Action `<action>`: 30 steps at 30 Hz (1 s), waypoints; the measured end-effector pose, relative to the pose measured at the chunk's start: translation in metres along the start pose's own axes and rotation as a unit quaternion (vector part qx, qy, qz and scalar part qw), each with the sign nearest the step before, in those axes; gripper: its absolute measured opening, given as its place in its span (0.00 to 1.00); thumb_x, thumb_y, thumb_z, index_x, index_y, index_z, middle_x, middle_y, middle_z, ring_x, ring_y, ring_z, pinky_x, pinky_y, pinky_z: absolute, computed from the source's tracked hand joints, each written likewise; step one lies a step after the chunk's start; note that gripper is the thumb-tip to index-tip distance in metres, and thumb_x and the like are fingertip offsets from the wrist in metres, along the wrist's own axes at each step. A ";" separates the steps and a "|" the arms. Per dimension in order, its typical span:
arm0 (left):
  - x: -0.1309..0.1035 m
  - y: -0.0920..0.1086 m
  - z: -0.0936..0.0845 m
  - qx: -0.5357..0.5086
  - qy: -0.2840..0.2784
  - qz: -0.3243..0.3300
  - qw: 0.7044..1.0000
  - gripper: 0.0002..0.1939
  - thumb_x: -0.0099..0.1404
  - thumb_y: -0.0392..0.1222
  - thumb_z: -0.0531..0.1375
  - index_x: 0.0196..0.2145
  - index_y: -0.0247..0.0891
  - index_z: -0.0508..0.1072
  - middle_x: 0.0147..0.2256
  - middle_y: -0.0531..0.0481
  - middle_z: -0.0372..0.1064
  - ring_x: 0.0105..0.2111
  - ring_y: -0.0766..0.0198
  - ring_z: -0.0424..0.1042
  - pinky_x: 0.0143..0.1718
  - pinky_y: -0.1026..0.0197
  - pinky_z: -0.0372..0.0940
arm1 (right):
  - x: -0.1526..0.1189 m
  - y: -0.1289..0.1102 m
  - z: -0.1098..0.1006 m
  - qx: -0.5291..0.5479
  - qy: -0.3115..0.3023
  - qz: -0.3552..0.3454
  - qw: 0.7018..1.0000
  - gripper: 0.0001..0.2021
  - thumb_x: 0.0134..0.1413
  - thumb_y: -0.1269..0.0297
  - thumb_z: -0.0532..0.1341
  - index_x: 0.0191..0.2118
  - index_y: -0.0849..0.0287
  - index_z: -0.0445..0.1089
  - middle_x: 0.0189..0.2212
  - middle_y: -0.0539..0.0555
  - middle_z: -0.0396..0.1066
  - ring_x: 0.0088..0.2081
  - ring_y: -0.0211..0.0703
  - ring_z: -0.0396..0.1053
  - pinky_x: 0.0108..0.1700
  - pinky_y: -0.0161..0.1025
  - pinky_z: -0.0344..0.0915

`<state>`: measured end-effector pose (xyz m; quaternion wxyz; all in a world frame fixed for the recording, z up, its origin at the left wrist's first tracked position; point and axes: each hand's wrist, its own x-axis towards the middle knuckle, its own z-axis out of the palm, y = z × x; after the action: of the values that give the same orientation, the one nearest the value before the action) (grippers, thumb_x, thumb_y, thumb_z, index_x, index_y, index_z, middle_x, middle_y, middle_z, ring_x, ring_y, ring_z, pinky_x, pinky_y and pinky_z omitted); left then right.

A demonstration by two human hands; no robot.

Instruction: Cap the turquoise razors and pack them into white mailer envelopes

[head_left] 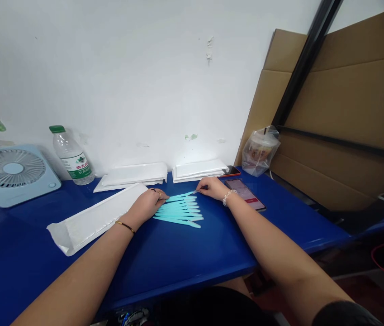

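Several thin turquoise strips (178, 209) lie fanned out on the blue table (192, 258), with pale, forked-looking tips at their right ends. My left hand (147, 204) is closed at the left end of the topmost strip, its fingertips resting over the fan. At the other end of that same strip, my right hand (212, 188) pinches the pale tip between thumb and fingers. The strip stretches between both hands. Beside my left wrist lies a long white padded packet (93, 219), partly covered by the hand. What the strips are made of cannot be told.
Two stacks of white packets, left (134, 174) and right (198, 170), lie against the wall. A fan (18, 174) and water bottle (73, 156) stand at left. Phones (246, 194) and a bagged drink cup (260, 151) are at right, near cardboard (357, 104).
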<state>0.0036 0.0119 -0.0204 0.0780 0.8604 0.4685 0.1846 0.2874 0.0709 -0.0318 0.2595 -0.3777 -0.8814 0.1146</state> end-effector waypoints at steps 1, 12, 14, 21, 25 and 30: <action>0.000 0.000 0.000 -0.001 -0.002 -0.001 1.000 0.16 0.62 0.42 0.50 0.40 0.40 0.75 0.43 0.49 0.72 0.44 0.59 0.68 0.47 0.59 0.62 | 0.001 -0.002 0.001 0.000 0.001 0.002 1.000 0.08 0.46 0.74 0.59 0.30 0.58 0.75 0.29 0.51 0.73 0.31 0.37 0.68 0.35 0.33 0.62; 0.003 -0.001 0.007 -0.012 0.013 -0.007 1.000 0.14 0.60 0.38 0.51 0.36 0.38 0.76 0.39 0.48 0.72 0.39 0.61 0.70 0.45 0.61 0.63 | 0.008 -0.019 0.017 0.064 -0.003 0.032 0.997 0.06 0.48 0.73 0.60 0.30 0.58 0.75 0.30 0.51 0.74 0.31 0.37 0.69 0.35 0.33 0.63; 0.003 -0.001 0.006 -0.016 0.012 -0.010 1.000 0.14 0.61 0.39 0.51 0.36 0.38 0.76 0.40 0.48 0.72 0.40 0.61 0.70 0.45 0.61 0.63 | 0.009 -0.022 0.015 0.063 -0.012 0.042 0.997 0.06 0.49 0.71 0.60 0.30 0.58 0.75 0.30 0.51 0.74 0.31 0.38 0.70 0.36 0.33 0.63; -0.010 0.014 -0.006 0.004 -0.011 0.003 1.000 0.32 0.56 0.60 0.56 0.53 0.37 0.64 0.50 0.42 0.64 0.50 0.51 0.62 0.49 0.55 0.59 | -0.003 -0.063 0.005 -0.037 -0.089 0.030 0.995 0.39 0.39 0.45 0.64 0.58 0.57 0.57 0.54 0.62 0.59 0.53 0.56 0.58 0.49 0.46 0.58; -0.018 0.031 -0.003 0.059 -0.058 0.046 0.996 0.30 0.53 0.58 0.60 0.49 0.38 0.65 0.45 0.42 0.65 0.45 0.53 0.64 0.45 0.57 0.60 | -0.012 -0.092 0.011 -0.122 -0.163 0.019 0.979 0.39 0.38 0.47 0.64 0.56 0.60 0.58 0.49 0.63 0.61 0.50 0.59 0.58 0.47 0.48 0.59; -0.020 0.046 0.007 0.145 -0.057 0.064 0.986 0.10 0.64 0.43 0.51 0.38 0.35 0.65 0.37 0.42 0.66 0.38 0.57 0.67 0.41 0.57 0.62 | -0.011 -0.105 0.019 -0.186 -0.163 -0.040 0.968 0.13 0.47 0.69 0.56 0.42 0.64 0.64 0.39 0.62 0.64 0.40 0.50 0.64 0.41 0.42 0.61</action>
<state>0.0324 -0.0302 -0.0174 -0.0330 0.8999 0.4293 0.0694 0.2197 -0.0098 -0.0105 0.0417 -0.3598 -0.9321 -0.0021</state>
